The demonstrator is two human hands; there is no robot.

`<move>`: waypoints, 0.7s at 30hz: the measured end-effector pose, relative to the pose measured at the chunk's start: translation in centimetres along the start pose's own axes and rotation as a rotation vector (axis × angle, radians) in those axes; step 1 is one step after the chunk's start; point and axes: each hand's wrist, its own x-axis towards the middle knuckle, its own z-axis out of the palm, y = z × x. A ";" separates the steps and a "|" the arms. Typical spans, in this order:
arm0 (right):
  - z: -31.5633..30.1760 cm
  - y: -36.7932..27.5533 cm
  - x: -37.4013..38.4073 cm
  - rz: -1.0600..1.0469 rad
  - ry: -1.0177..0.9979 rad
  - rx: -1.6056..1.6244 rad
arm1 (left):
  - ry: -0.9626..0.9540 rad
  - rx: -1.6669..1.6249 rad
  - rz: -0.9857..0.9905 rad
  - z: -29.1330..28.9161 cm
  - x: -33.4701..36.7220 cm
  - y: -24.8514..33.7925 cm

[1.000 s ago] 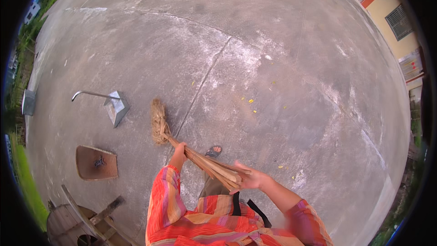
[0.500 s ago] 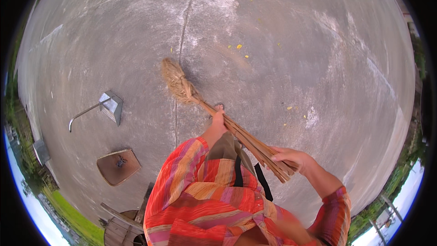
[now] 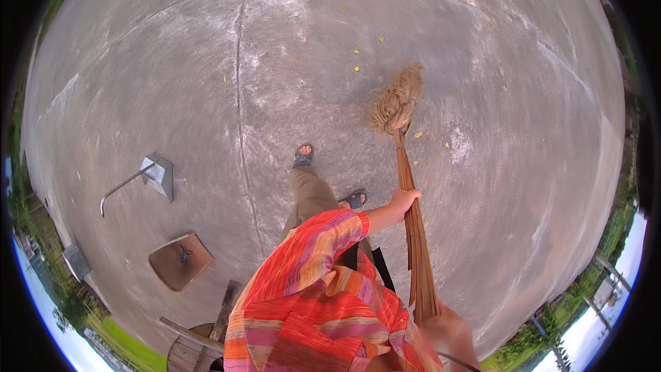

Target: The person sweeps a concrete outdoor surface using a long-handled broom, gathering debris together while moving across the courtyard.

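Note:
I hold a straw broom [image 3: 401,102] with a long handle of bundled flat brown strips. My left hand [image 3: 402,202] is closed round the middle of the handle, thumb lying across it. Nearer to me, my right hand [image 3: 449,329], smeared by motion, grips the handle's near end. The bushy head is out in front and to the right, over the grey concrete ground [image 3: 303,89]. Small yellow leaves [image 3: 418,135] are scattered beside it, and a few more lie farther off.
To the left stands a metal dustpan [image 3: 159,175] with a bent upright handle. Nearer, a shallow brown tray [image 3: 175,272] holds a small dark thing. A wooden stool or chair [image 3: 186,348] is at the lower left. My sandalled feet [image 3: 303,156] are apart on the concrete.
The broom head has swung from left of centre to the right, past the leaves. Both hands kept their grip; the left moved right, the right moved down towards my body. My feet show more.

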 end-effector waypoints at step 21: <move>27.3 -36.1 28.6 -0.044 -0.600 -0.527 | 0.616 -0.196 0.281 -33.0 9.6 46.4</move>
